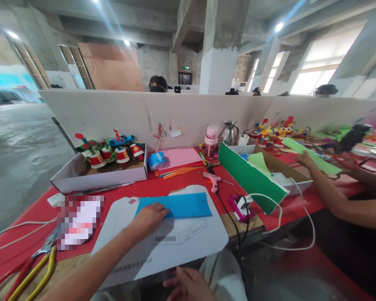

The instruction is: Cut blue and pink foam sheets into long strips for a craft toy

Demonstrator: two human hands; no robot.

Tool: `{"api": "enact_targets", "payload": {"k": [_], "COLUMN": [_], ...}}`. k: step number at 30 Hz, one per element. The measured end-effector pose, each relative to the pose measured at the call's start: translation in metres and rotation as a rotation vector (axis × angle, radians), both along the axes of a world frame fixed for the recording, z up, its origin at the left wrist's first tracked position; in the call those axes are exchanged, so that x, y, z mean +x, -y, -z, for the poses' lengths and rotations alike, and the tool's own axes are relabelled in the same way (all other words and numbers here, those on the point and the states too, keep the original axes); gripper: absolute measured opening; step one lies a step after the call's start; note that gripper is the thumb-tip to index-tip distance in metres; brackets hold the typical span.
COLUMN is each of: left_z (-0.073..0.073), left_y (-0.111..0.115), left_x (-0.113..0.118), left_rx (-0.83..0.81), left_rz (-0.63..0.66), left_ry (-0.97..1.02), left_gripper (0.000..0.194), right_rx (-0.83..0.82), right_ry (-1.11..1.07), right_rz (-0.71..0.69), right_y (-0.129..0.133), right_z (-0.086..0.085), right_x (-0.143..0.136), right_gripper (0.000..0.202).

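Note:
A folded or cut piece of blue paper lies on a white printed cardboard sheet in front of me. Pressed down on the paper's left part is my left hand, its fingers laid flat. Below the sheet's near edge, over my lap, my right hand hangs with fingers apart and holds nothing that I can see. Just behind the blue paper rests a pink glue gun. Pliers with red and yellow handles lie to the left of the sheet, close to my left forearm.
A shallow white box with several colourful paper-cup figures stands at back left. To the right are a magenta power socket with cables and a green-sided box. Beyond, a co-worker's hands hold green paper. A white partition runs behind.

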State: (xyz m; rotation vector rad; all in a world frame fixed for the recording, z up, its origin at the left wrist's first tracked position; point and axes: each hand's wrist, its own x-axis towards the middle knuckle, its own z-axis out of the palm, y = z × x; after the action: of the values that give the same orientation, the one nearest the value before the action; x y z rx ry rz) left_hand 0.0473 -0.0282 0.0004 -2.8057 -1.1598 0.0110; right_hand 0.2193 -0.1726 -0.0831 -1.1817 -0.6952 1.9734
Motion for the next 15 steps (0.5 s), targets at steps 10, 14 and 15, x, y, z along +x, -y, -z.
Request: {"api": "enact_targets", "payload": {"k": [10, 14, 15], "left_z": [-0.017, -0.019, -0.017], "left_y": [-0.042, -0.051, -0.051], "left_x": [-0.013, -0.035, -0.039], "left_rx": [0.167, 0.208, 0.215], "left_rz": [-0.193, -0.287, -0.308], "left_ry": [-0.046, -0.038, -0.032], "left_gripper": [0.028, 0.028, 0.028], "right_rx": [-0.016, 0.041, 0.045], "right_ry": [-0.065, -0.066, -0.051], "right_rz": [0.167, 0.037, 0.055], "right_y": [-0.007, 0.007, 0.011], "right_z": [-0.024, -0.017, -0.015], "right_x": [-0.008, 0.015, 0.019], "right_gripper": [0.075, 0.064, 0.063]}}
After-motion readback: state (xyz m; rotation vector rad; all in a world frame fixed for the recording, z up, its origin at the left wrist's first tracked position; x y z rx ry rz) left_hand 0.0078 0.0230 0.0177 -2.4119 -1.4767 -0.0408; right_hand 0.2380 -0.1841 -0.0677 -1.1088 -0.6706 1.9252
